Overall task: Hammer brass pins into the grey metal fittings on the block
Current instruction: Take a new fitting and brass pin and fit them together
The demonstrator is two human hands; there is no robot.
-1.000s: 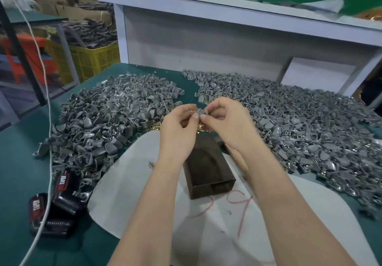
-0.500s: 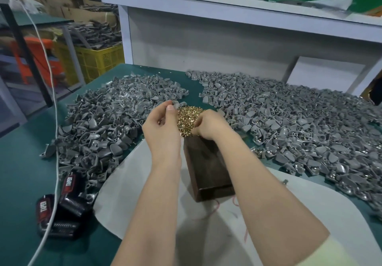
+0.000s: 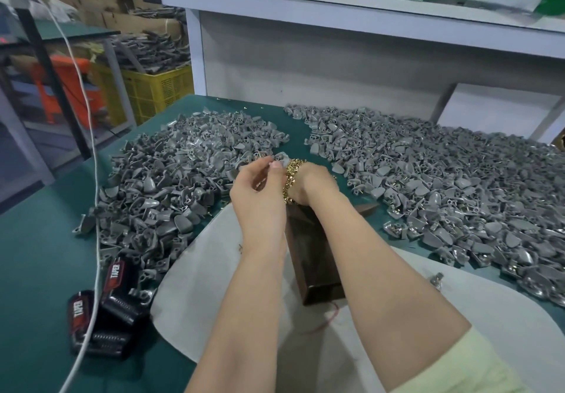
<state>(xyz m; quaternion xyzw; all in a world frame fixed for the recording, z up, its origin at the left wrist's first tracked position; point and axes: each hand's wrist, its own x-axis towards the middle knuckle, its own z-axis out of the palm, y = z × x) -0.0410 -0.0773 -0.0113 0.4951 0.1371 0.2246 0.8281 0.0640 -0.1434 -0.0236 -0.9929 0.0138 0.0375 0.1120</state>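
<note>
Two grips, both narrow. L grip (image 3: 260, 192): fingers curled, thumb pressed to forefinger in a pinch. Can't tell if a fitting's in it. R grip (image 3: 315, 183): back of hand toward me, fingertips buried in the brass pins (image 3: 292, 178), so can't tell whether it's got one. The pin heap sits just past the far end of the dark block (image 3: 316, 258), btwn my grips. What shows of the block top is bare, no fitting seated.

Risks, my guess: pins are tiny & tangled. Pull one & several may come w/ it, then scatter onto the white sheet (image 3: 211, 273) or into the grey stock, where they're hard to find. My R forearm crosses over the block & could nudge it askew.

Around: grey metal fittings in 2 piles, L heap (image 3: 171, 184) & R heap (image 3: 443, 184), w/ green surface (image 3: 36, 239) showing btwn. One stray fitting (image 3: 437, 279) lies on the sheet, R side. Black TAPER packs (image 3: 104, 307) & white cable (image 3: 93, 197) lower L. No hammer in view, so it needs finding before any strike.
</note>
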